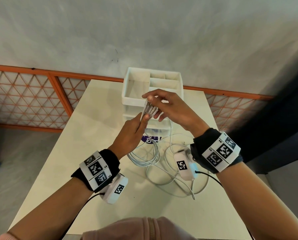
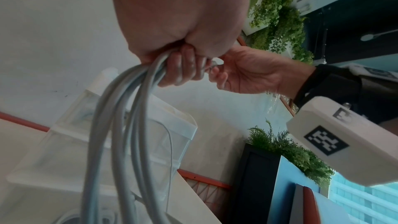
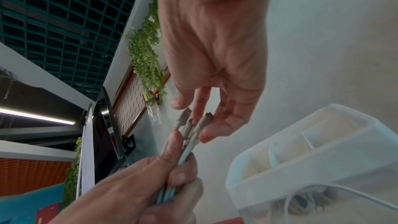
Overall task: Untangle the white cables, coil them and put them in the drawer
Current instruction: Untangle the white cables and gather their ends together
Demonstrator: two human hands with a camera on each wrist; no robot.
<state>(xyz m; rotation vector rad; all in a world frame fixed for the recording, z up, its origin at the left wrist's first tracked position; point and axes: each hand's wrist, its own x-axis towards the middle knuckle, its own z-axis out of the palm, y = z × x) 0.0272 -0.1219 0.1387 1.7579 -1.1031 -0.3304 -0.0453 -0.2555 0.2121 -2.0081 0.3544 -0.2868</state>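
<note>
My left hand (image 1: pixel 136 129) grips a bundle of several white cables just below their connectors (image 1: pixel 150 110), which point up in front of the white drawer unit (image 1: pixel 127 99). In the left wrist view its fingers (image 2: pixel 178 71) curl round the cables (image 2: pixel 129 125). My right hand (image 1: pixel 169 104) reaches in from above. In the right wrist view its thumb (image 3: pixel 178 105) and forefinger pinch the tip of one connector (image 3: pixel 185 117), the other fingers loose. The cables hang down into a loose tangle (image 1: pixel 162 163) on the table.
The drawer unit has open compartments on top and clear drawers below, one with a purple label (image 1: pixel 150 138). It stands at the far end of the narrow cream table (image 1: pixel 75 170). An orange lattice railing (image 1: pixel 32 97) runs behind, and the floor drops away on both sides.
</note>
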